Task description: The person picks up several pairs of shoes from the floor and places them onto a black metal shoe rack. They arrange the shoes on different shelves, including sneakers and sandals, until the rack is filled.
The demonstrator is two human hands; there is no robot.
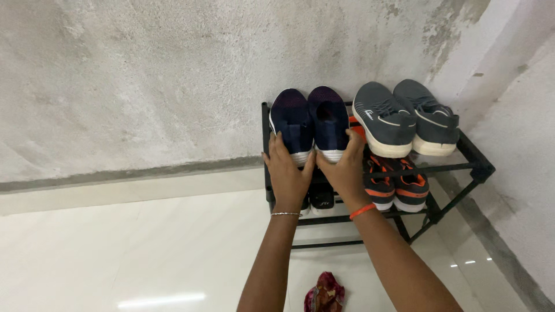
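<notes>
Head view, one frame. The left hand (287, 173) lies flat against the heel of the left navy shoe (291, 122), fingers spread and extended, not curled around it. The right hand (347, 169) presses on the heel of the right navy shoe (328, 120), thumb up along the shoe's outer side, fingers loosely bent over the sole edge (a full grip cannot be confirmed). Both navy shoes sit side by side, touching, on the top tier of a black metal shoe rack (477, 164), toes toward the rough grey wall (144, 75).

Just beyond the right hand's thumb stands a pair of grey sneakers (404, 118), close to the right navy shoe but apart from it. Below the right hand's fingers, on the lower tier, sits a black-and-orange pair (396, 182); under the palms, a dark shoe with a white sole (321, 199) is partly hidden. A silver bangle (285, 214) circles the left wrist, an orange band (362, 211) the right. A crumpled red cloth (325, 292) lies on the white tiled floor (115, 254), between the forearms.
</notes>
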